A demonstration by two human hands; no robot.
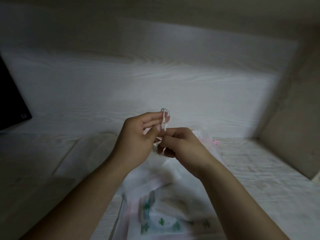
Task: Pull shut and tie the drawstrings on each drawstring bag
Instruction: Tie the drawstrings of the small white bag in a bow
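Two hands, left [136, 135] and right [181, 142], one white drawstring [165, 116], and one sheer bag [161, 170]; perhaps a second bag [206, 135] toward the table's [69, 80] right edge.

The scene is dim, with a cool, greyish cast. The brightest patch falls across the middle of the table [173, 80], fading into murk toward the corners and the near edge. Both forearms sit in shadow, and a soft shadow lies on the table just beyond the hands. There is no glare. Wide-angle distortion bends the table's edges and the wall lines near the frame borders. The printed bag [162, 213] at the bottom is smeared and out of focus; fine detail is soft throughout.
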